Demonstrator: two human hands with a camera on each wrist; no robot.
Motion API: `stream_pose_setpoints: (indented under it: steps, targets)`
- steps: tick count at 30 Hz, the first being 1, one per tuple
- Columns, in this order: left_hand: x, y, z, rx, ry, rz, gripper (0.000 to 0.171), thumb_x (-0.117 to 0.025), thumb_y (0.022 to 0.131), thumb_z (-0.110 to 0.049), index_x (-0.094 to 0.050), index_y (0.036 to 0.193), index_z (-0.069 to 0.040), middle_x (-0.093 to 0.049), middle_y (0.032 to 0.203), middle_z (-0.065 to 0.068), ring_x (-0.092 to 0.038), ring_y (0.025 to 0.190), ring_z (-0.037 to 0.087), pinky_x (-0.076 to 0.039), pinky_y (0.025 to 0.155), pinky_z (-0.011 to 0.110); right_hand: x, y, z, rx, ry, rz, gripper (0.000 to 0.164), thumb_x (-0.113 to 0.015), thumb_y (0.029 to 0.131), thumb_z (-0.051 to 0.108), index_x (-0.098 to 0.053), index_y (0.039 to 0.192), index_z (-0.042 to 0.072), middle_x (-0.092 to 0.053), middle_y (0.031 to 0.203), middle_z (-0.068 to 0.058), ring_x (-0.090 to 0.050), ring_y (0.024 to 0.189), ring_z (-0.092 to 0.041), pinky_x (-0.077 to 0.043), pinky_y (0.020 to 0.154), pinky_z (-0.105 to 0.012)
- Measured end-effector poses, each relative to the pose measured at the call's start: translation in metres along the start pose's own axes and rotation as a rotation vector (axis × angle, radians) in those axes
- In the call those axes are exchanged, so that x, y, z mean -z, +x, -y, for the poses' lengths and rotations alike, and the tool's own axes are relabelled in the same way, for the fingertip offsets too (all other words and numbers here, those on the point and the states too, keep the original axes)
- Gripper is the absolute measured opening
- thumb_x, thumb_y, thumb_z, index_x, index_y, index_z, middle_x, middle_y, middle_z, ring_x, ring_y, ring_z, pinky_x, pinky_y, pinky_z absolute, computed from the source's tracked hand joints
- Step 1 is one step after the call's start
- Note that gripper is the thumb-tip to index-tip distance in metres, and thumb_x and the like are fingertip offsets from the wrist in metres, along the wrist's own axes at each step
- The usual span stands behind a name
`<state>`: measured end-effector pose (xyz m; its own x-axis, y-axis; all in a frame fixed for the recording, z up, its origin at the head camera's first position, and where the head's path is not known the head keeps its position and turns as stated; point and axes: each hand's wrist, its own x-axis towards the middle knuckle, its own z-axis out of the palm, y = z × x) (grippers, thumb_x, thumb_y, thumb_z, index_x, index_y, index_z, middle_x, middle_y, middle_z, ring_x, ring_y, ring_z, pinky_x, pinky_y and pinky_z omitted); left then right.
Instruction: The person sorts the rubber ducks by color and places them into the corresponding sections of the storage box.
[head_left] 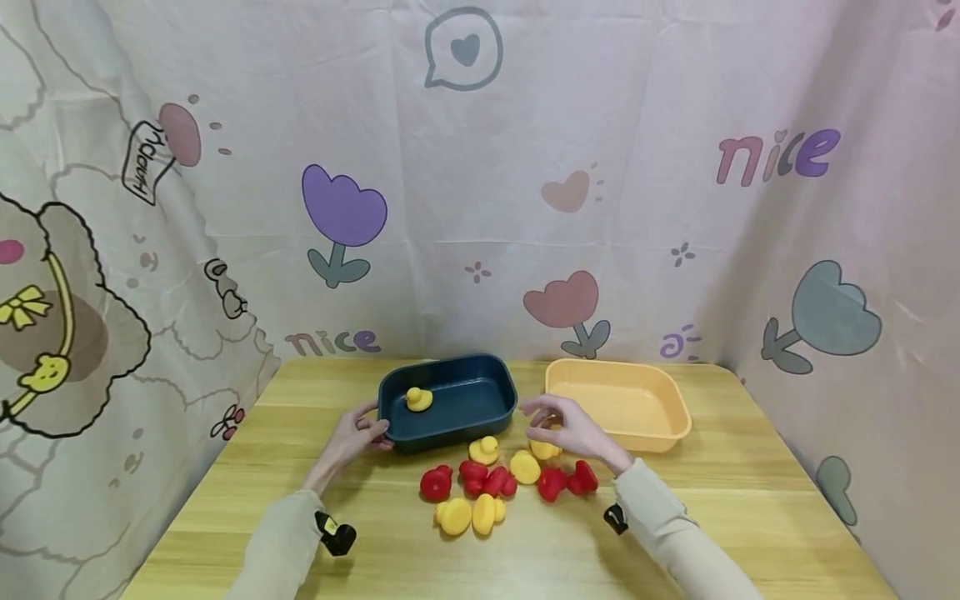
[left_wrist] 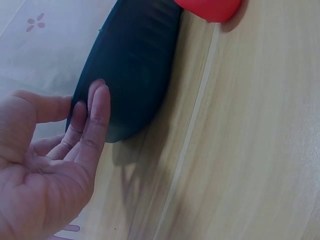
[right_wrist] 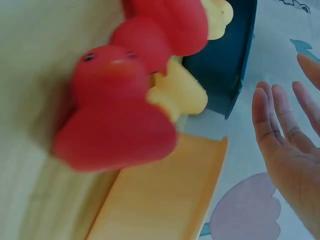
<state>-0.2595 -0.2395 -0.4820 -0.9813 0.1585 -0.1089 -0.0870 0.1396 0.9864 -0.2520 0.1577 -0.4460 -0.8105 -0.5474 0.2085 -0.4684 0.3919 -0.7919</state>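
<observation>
At the left end of the dark blue tray (head_left: 474, 403), my left hand (head_left: 362, 433) holds the rim. In the left wrist view its thumb is at the edge and its fingers lie against the outer wall. One yellow rubber duck (head_left: 420, 400) sits inside that tray. My right hand (head_left: 564, 423) is held between the two trays with nothing in it, fingers loosely bent, and partly covers a yellow duck (head_left: 545, 451) in the head view. The right wrist view shows its fingers (right_wrist: 287, 117) apart, with a red duck (right_wrist: 117, 132) near the camera.
A light orange tray (head_left: 618, 400) stands to the right, behind my right hand. Several yellow ducks (head_left: 453, 517) and red ducks (head_left: 436, 483) lie loose on the wooden table (head_left: 390, 550) in front of the trays. A printed curtain (head_left: 450, 208) hangs behind the table.
</observation>
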Motion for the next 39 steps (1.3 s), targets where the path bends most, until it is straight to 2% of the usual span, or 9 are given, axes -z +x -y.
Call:
stream_pose_setpoints:
  steps: [5,7,13,18,21,25,33,39]
  targets:
    - [0.000,0.000,0.001,0.007,-0.008,-0.002,0.065,-0.052,0.102,-0.001,-0.017,0.156,0.010,-0.070,0.090,0.014,-0.072,0.071,0.010,-0.064,0.072,0.028,0.000,-0.017,-0.009,0.016,-0.007,0.003,0.036,-0.072,0.092,0.009,-0.064,0.124,-0.002,-0.068,0.115,-0.022,-0.067,0.096,-0.032,-0.061,0.091,-0.042]
    - [0.000,0.000,0.002,0.006,-0.009,-0.009,0.064,-0.051,0.102,0.000,-0.018,0.156,0.010,-0.069,0.089,0.013,-0.071,0.071,0.010,-0.064,0.071,0.027,-0.003,-0.022,-0.011,0.015,0.002,0.013,0.036,-0.072,0.092,0.009,-0.063,0.126,-0.001,-0.067,0.116,-0.024,-0.067,0.097,-0.034,-0.061,0.091,-0.042]
    - [-0.001,0.001,0.002,-0.006,-0.013,-0.007,0.063,-0.050,0.102,0.001,-0.019,0.155,0.011,-0.069,0.087,0.011,-0.072,0.071,0.009,-0.064,0.071,0.027,-0.013,-0.033,-0.019,0.028,0.002,0.013,0.036,-0.074,0.091,0.010,-0.064,0.125,0.002,-0.066,0.117,-0.026,-0.067,0.095,-0.030,-0.061,0.085,-0.031]
    - [-0.001,0.001,0.004,-0.013,-0.013,-0.001,0.062,-0.050,0.102,0.000,-0.019,0.155,0.012,-0.069,0.089,0.013,-0.072,0.072,0.009,-0.064,0.072,0.028,-0.020,-0.035,-0.024,0.059,-0.021,0.000,0.037,-0.075,0.089,0.008,-0.064,0.123,0.000,-0.067,0.105,-0.024,-0.067,0.087,-0.019,-0.061,0.083,-0.032]
    - [0.001,0.001,0.004,-0.019,-0.006,0.000,0.063,-0.051,0.102,0.000,-0.019,0.155,0.012,-0.070,0.091,0.015,-0.072,0.072,0.010,-0.065,0.074,0.030,-0.022,-0.034,-0.026,0.061,-0.043,0.012,0.039,-0.075,0.088,0.008,-0.062,0.124,-0.003,-0.068,0.097,-0.020,-0.064,0.083,-0.010,-0.060,0.080,-0.029]
    - [0.002,0.001,0.005,-0.023,0.001,-0.001,0.063,-0.051,0.102,0.000,-0.020,0.155,0.011,-0.071,0.093,0.016,-0.073,0.073,0.011,-0.065,0.075,0.032,-0.025,-0.030,-0.025,0.035,-0.079,0.053,0.042,-0.075,0.089,0.010,-0.062,0.127,-0.004,-0.069,0.097,-0.018,-0.061,0.079,-0.003,-0.058,0.076,-0.023]
    - [0.001,0.001,0.003,-0.003,-0.001,-0.005,0.063,-0.051,0.103,-0.001,-0.018,0.155,0.011,-0.070,0.093,0.016,-0.072,0.072,0.010,-0.065,0.073,0.029,-0.030,-0.025,-0.028,0.012,-0.156,0.100,0.040,-0.075,0.088,0.008,-0.065,0.126,0.000,-0.066,0.085,-0.008,-0.053,0.072,0.000,-0.052,0.067,-0.016]
    - [0.001,0.001,0.002,-0.003,-0.012,0.000,0.064,-0.050,0.103,-0.001,-0.017,0.156,0.011,-0.070,0.091,0.011,-0.072,0.072,0.009,-0.064,0.074,0.029,-0.031,-0.024,-0.024,0.009,-0.178,0.114,0.038,-0.074,0.088,0.006,-0.065,0.125,-0.001,-0.064,0.085,-0.008,-0.051,0.070,-0.001,-0.049,0.065,-0.016]
